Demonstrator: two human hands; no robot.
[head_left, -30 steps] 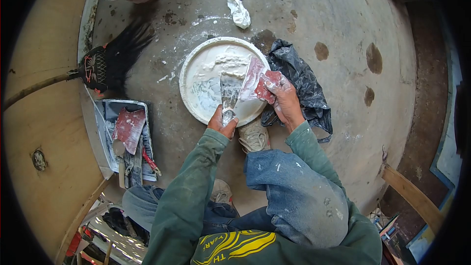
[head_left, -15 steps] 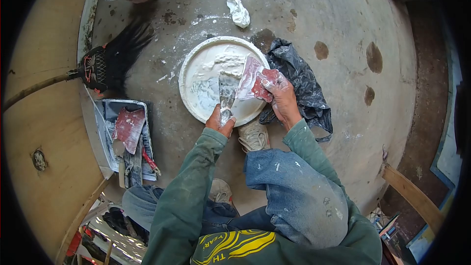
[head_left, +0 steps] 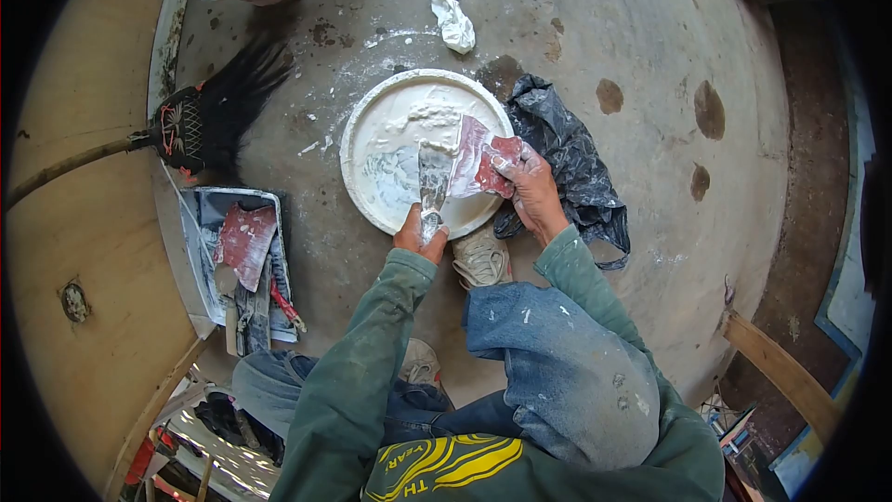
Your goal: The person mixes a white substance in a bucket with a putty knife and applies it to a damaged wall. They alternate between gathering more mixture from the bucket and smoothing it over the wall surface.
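1. Your left hand (head_left: pixel 420 234) grips the handle of a putty knife (head_left: pixel 433 178), fingers wrapped tight, blade over the pan (head_left: pixel 372 188) of white putty.
2. Your right hand (head_left: pixel 531 188) holds a red scraper (head_left: pixel 478 165), fingers closed on it, its edge against the knife blade.
3. The pan sits on the concrete floor (head_left: pixel 595 28), just ahead of your shoe (head_left: pixel 481 258).
4. A black bag (head_left: pixel 567 144) lies beside your right hand; a tray (head_left: pixel 200 223) of tools lies well to the left.
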